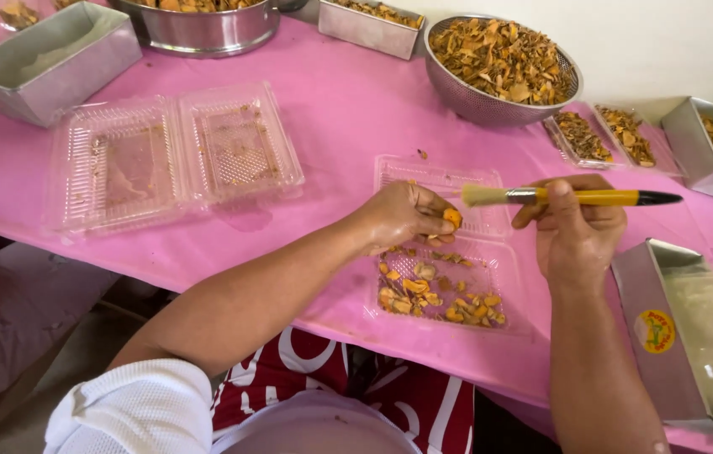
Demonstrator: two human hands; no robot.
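We worked at a table covered with a pink cloth [340, 109], a pale wall behind its far edge. Our left hand [407, 217] was pinched shut on a small orange piece [453, 219], held between fingertips just above an open clear plastic box [445, 244]. The near half of that box held a loose scatter of similar orange and yellow pieces [436, 294]; the far half looked nearly bare. Our right hand [577, 231] was closed around the yellow handle of a brush [571, 197], which lay level, pale bristles pointing left toward the piece, black tip pointing right. The bristles were near the piece; whether they touched it we could not tell. The two hands stood apart, with the box between and below them.

To the far left lay a second open clear box [176, 155], with only crumbs inside. A metal strainer bowl [501, 67] heaped with brownish dried bits stood at the far right. A metal tray [50, 59] sat at the far left, and another tray [693, 336] with a round sticker sat at the near right.
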